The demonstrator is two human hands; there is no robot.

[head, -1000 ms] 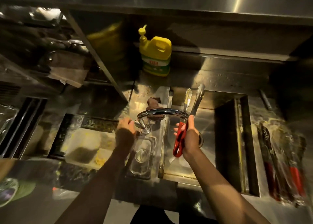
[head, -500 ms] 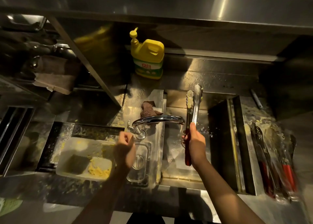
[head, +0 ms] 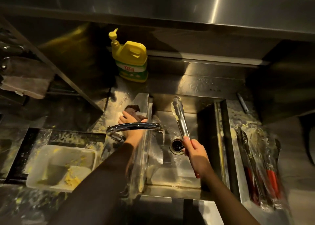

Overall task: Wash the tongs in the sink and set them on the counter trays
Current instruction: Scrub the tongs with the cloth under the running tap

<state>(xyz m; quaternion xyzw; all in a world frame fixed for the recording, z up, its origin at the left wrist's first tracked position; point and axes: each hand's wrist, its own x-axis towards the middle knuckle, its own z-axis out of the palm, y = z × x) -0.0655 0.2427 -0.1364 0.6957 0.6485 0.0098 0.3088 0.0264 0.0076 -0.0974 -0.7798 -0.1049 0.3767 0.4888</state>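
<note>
The tongs [head: 180,121] hang over the sink [head: 170,173], above the drain [head: 177,145], pinched by the right hand [head: 196,154]. The left hand [head: 133,127] reaches past the tap [head: 136,126], its grip pressing a brown cloth [head: 132,109]. More tongs [head: 259,165] lie on the table at right; a yellow soap bottle [head: 130,59] stands behind.

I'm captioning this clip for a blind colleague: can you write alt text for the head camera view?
A person's right hand holds metal tongs over a steel sink, while the left hand reaches past the tap to a dark cloth. A yellow soap bottle stands behind; more tongs lie in a tray at right.
</note>
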